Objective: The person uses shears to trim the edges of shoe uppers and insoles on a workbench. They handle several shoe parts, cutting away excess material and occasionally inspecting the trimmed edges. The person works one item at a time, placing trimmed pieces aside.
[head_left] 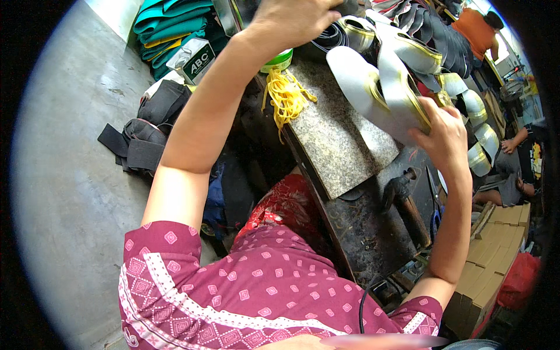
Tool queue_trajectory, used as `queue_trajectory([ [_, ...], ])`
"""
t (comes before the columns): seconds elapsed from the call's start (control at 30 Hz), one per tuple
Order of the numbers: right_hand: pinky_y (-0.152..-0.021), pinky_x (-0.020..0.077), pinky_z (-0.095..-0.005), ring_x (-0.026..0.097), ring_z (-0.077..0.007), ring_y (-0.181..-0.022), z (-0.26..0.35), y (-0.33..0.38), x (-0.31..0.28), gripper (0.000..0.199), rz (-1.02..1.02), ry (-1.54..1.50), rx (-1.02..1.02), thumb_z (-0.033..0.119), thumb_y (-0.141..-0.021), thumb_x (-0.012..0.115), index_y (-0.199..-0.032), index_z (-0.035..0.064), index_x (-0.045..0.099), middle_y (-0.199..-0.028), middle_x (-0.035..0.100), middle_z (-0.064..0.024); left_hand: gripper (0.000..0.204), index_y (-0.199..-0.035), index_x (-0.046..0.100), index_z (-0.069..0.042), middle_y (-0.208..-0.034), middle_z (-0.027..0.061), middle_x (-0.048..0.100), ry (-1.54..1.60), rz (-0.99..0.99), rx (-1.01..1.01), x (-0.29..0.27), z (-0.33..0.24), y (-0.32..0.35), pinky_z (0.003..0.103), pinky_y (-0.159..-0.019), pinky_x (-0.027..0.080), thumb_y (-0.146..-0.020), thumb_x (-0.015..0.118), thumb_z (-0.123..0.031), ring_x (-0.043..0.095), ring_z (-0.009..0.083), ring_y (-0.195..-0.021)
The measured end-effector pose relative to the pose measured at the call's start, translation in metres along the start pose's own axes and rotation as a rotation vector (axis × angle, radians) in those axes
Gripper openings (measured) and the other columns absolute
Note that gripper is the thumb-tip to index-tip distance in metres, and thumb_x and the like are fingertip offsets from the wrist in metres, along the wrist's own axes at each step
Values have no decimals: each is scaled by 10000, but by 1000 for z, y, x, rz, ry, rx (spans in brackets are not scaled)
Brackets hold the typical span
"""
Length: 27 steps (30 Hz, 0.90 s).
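Nearest the camera, a maroon patterned garment was seen across the person's lap, and a dark, worn workbench stood just beyond it. A dark hammer had been left lying on the bench, with a speckled stone slab set above it. A bunch of yellow strips hung over the slab's far edge, beside a green-rimmed tub.

The right hand was raised over the bench and was closed around the lower end of a grey shoe insole edged with yellow glue. A second grey insole lay just beside it, overlapping. The left hand was stretched further away, with its fingers curled onto the near end of a long row of glued insoles; what exactly was pinched there could not be told.

Judging by the row, a good many insoles had already been glued and set out, running away to the right. Those in hand were judged not yet placed. Beyond, stacked green foam sheets and another person in orange were visible.
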State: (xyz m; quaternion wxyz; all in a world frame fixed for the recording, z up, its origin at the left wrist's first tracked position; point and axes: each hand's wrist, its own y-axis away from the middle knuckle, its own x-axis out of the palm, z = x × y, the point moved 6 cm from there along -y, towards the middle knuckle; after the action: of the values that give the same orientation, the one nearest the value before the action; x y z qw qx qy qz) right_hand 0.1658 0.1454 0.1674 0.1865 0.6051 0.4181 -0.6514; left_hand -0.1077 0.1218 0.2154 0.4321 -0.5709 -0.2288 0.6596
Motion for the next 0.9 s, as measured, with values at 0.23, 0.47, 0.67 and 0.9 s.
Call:
queue_trajectory([
  [0.23, -966, 433, -417, 663, -293, -879, -1, 50, 5, 614, 92, -36, 82, 168, -672, 840, -1240, 140, 608, -905, 709, -106, 417, -1235, 650, -122, -1301, 116, 588, 70, 545, 69, 134, -43, 49, 434, -1070, 438, -887, 697, -348, 532, 341, -1261],
  [0.47, -970, 423, -426, 665, -294, -902, 0, 50, 12, 630, 95, -57, 92, 138, -675, 826, -1265, 122, 608, -939, 701, -125, 405, -1238, 634, -127, -1338, 100, 546, 6, 527, 60, 154, -56, 51, 735, -1048, 328, -853, 666, -251, 400, 314, -1394],
  [0.67, -983, 417, -424, 672, -290, -922, -2, 54, 15, 623, 80, -63, 101, 143, -691, 824, -1275, 120, 607, -975, 708, -128, 748, -1429, 437, -116, -1448, 190, 408, 32, 285, -183, 147, -31, 41, 664, -1177, 133, -759, 726, -280, 163, 417, -1494],
  [0.9, -1007, 401, -423, 650, -277, -992, 2, 57, 13, 601, -26, -33, 38, 192, -729, 811, -1293, 141, 610, -1005, 703, -88, 753, -1500, 401, -72, -1602, 248, 253, 295, 498, -184, 148, -25, 43, 636, -1187, 160, -809, 611, -286, 196, 466, -1486],
])
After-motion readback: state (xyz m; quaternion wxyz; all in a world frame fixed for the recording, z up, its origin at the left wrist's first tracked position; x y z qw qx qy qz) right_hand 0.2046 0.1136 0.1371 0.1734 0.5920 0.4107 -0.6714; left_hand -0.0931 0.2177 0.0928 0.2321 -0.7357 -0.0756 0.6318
